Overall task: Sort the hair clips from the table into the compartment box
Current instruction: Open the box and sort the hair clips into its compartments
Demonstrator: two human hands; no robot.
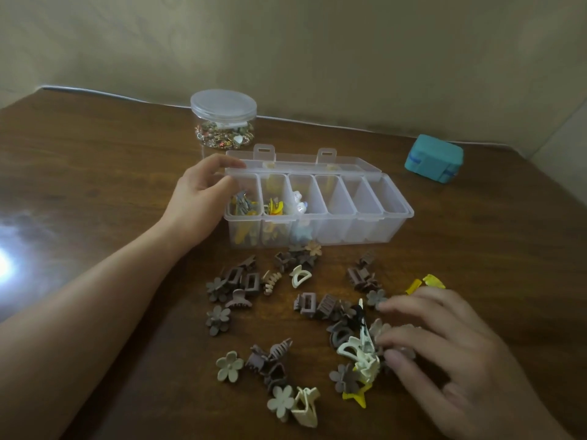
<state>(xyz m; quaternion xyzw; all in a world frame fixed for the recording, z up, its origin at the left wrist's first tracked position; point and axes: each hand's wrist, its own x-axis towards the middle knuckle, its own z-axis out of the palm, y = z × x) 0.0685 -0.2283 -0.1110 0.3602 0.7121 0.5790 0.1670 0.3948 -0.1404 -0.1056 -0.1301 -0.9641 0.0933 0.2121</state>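
A clear compartment box point(365, 214) stands open mid-table; its three leftmost compartments hold clips, the other three look empty. My left hand point(198, 201) grips the box's left end, thumb on the rim. Many hair clips point(270, 281) in brown, mauve, cream and yellow lie scattered on the table in front of the box. My right hand point(444, 350) rests on the right part of the pile, fingers spread and touching a cluster of cream clips point(362, 357). A yellow star clip point(357, 396) lies just below that cluster.
A round clear jar point(223, 119) with a lid, filled with small trinkets, stands behind the box. A teal case point(433, 158) sits at the back right. The wooden table point(95, 185) meets the wall behind; a bright glare shows at the left.
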